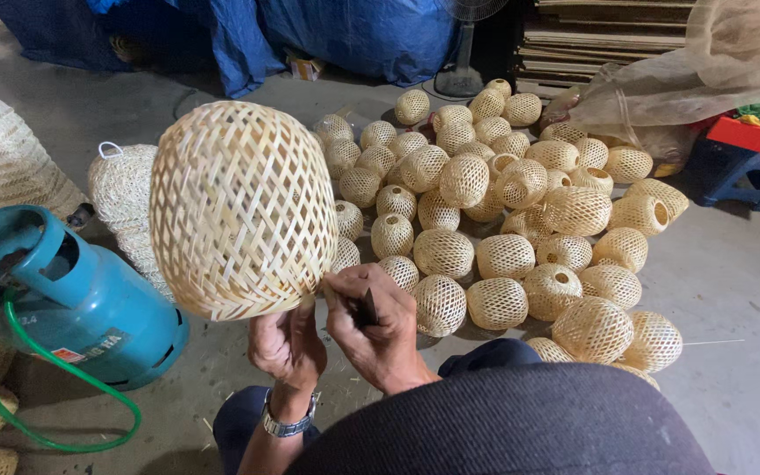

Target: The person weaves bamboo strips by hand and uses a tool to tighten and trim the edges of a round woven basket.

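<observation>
A large woven bamboo lampshade [239, 207], egg-shaped and pale yellow, is held up in front of me. My left hand [288, 345], with a wristwatch on the wrist, grips its lower rim from below. My right hand [376, 325] is closed around a small dark tool [368, 308] whose tip touches the shade's rim at the lower right.
A heap of several small woven bamboo balls [503, 211] covers the concrete floor ahead. A teal gas cylinder [72, 299] with a green hose [37, 400] lies at left. Larger woven shades [125, 189] stand behind it. A fan [464, 53], blue tarp [354, 35] and stacked boards [600, 44] are at the back.
</observation>
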